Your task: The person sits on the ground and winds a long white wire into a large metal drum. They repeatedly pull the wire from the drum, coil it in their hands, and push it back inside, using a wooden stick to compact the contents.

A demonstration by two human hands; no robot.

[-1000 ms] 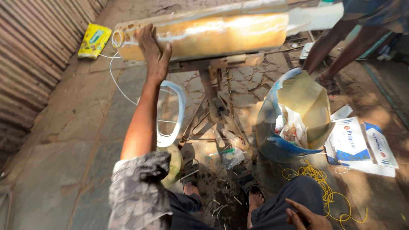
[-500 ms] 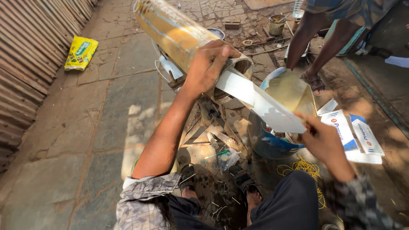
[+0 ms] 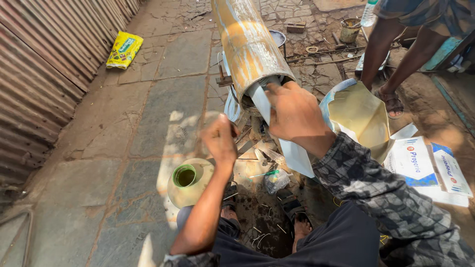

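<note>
R hand grips white sheet at mouth of metal tube; L hand closed in loose fist, holding nothing visible.

Tube tilts up over stone floor, sheet sticking out its lower end. Green-rimmed pot just below L hand. Yellow packet near shutter at floor's left edge; another person's legs top right.

right hand on metal sheet
</note>
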